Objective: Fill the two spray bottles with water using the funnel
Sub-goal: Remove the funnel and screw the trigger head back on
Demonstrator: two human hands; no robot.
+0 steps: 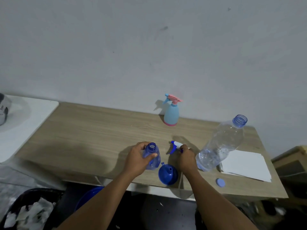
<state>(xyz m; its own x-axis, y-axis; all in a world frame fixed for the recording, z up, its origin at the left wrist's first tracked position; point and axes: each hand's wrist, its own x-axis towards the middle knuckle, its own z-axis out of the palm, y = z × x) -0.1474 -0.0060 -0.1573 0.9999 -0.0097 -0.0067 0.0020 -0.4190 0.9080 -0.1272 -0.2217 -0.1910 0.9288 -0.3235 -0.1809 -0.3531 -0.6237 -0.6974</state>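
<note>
Standing uncapped, translucent blue spray bottle [156, 161]

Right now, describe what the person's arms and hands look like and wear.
Both arms are bare to the frame's edge, no sleeves showing. The left hand and right hand wear no gloves; no rings, watch, bands or markings are visible.

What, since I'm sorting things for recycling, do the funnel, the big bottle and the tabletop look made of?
Funnel: opaque blue with a soft sheen and a moulded tab, probably plastic. Big bottle: clear and thin-walled, the table shows through it, so likely plastic, glossy. Tabletop: pale matte wood grain; whether solid wood or laminate cannot be told.
</note>
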